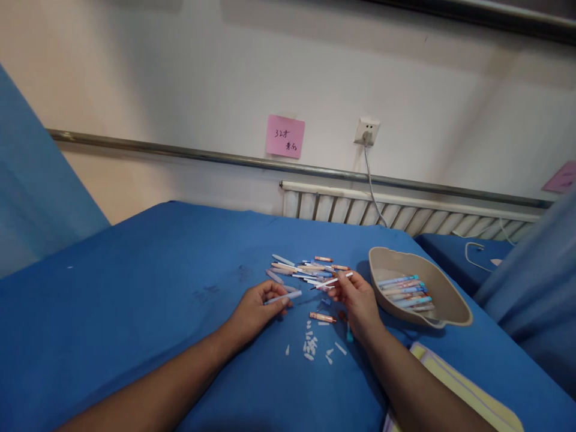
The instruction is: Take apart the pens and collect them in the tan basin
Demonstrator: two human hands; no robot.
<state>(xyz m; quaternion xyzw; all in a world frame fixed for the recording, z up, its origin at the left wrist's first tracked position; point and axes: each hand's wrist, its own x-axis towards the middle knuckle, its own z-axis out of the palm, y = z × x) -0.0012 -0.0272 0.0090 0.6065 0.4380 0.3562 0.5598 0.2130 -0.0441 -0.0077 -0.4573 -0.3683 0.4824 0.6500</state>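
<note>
My left hand [263,303] is closed around a pale blue pen barrel [290,296], its end pointing right. Between the thumb and fingers of my right hand [359,299] is a thin white pen refill [332,281], its dark tip toward the left hand. Behind both hands lies a loose pile of pen parts [288,267], with pale barrels and thin refills. Below them on the cloth are an orange-and-white printed pen piece [323,317] and a scatter of small white tips [310,345]. A teal piece [350,333] lies by my right wrist.
A beige basket [377,264] holding several pens [405,291] stands to the right. A yellow item [463,384] lies partly behind my right forearm. Blue cloth [135,288] covers the surface. Beyond are a radiator [333,207], a metal rail [202,156] and a plugged socket [368,131].
</note>
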